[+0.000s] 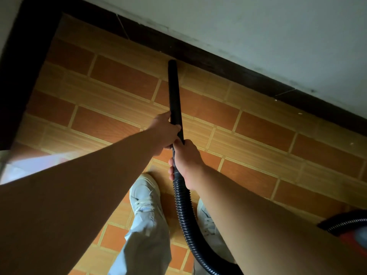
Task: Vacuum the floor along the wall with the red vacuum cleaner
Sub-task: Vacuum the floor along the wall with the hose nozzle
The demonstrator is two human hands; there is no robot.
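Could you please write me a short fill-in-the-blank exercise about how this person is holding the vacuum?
1. The black rigid vacuum tube is gripped nearest its tip by the ____.
2. The right hand grips where that tube joins the black ribbed ____.
3. The vacuum cleaner's body at the lower right is ____.
Missing words: left hand; hose; red.

Wht sneaker (145, 195), pale jeans leg (148, 247)
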